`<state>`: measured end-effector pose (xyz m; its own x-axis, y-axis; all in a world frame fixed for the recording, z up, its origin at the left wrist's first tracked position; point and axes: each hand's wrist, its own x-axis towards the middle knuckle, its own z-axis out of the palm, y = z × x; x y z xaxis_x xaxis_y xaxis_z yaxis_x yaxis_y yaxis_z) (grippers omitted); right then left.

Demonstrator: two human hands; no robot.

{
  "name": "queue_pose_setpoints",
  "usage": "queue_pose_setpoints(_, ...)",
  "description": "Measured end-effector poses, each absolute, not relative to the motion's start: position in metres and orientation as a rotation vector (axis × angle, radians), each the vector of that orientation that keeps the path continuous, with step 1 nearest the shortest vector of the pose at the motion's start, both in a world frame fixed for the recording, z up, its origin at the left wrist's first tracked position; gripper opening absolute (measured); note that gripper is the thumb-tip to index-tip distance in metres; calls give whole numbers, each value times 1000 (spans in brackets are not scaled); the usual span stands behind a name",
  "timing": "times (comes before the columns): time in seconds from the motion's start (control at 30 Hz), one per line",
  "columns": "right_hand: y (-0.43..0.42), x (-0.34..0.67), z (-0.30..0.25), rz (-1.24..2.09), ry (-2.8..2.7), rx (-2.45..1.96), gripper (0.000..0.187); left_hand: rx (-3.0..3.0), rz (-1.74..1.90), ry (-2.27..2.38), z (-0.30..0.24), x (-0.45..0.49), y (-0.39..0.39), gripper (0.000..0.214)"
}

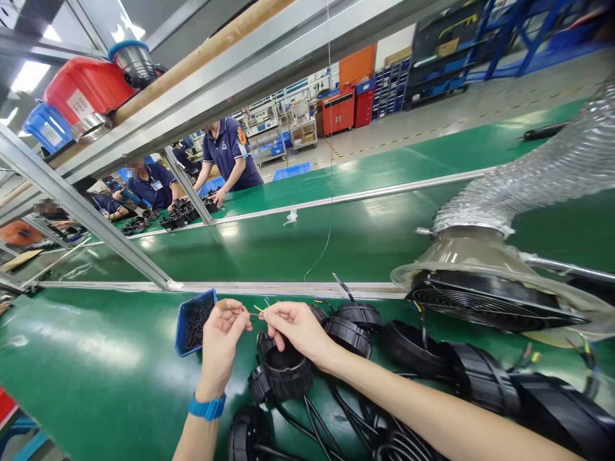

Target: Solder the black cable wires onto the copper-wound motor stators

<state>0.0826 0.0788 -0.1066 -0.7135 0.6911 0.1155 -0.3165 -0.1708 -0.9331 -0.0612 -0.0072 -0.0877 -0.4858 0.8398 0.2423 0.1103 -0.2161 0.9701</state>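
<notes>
Left hand [221, 342] and right hand [298, 328] pinch thin yellow-tipped wire [258, 310] at fingertips, near blue bin [193, 322] of small black parts; black round housings [288, 372] with cables sit on green belt [96, 346].

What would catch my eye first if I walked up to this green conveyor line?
Most striking is the silver flexible air duct at right, ending in a hood with a black fan grille. At bottom centre, the left hand and right hand pinch a thin wire above black round cabled housings on the green conveyor belt.
</notes>
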Motion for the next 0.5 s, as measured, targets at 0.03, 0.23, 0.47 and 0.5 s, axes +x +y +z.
queue_pose_setpoints(0.03, 79, 83, -107, 1940, -1427, -445, 44, 1124, 1780, 1493, -87, -62, -8, 25)
queue_pose_setpoints(0.23, 78, 82, -109, 1939, -1414, -439, 43, 1122, 1798, 1481, -86, -63, -7, 25)
queue_pose_setpoints(0.47, 79, 82, -109, 1947, -1424, -440, 46, 1160, 1773, 1512, -85, -61, -9, 24)
queue_pose_setpoints(0.5, 79, 82, -109, 1946, -1428, -439, 46, 1168, 1766, 1517, -85, -62, -9, 24)
